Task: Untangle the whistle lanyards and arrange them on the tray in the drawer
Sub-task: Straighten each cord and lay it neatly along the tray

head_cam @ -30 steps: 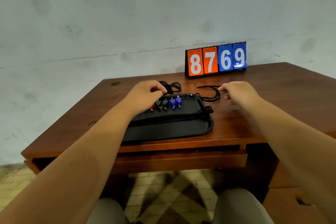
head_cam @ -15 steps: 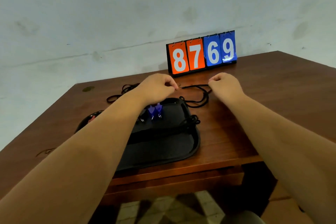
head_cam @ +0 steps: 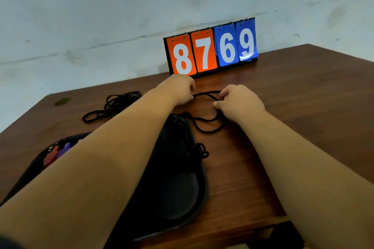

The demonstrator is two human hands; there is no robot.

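Both hands pinch one black lanyard beyond the black tray: left hand and right hand at its ends. Another tangled lanyard pile lies left on the desk. A scoreboard (reading 8769) stands behind; forearms hide most whistles.

Bare table lies open from 1 to 4 o'clock of the hands. At 12 o'clock the scoreboard stands close, blocking reach toward the wall. Loose cord crosses the gap between the hands and the tray at 6 o'clock. More cord clutters 9 o'clock.
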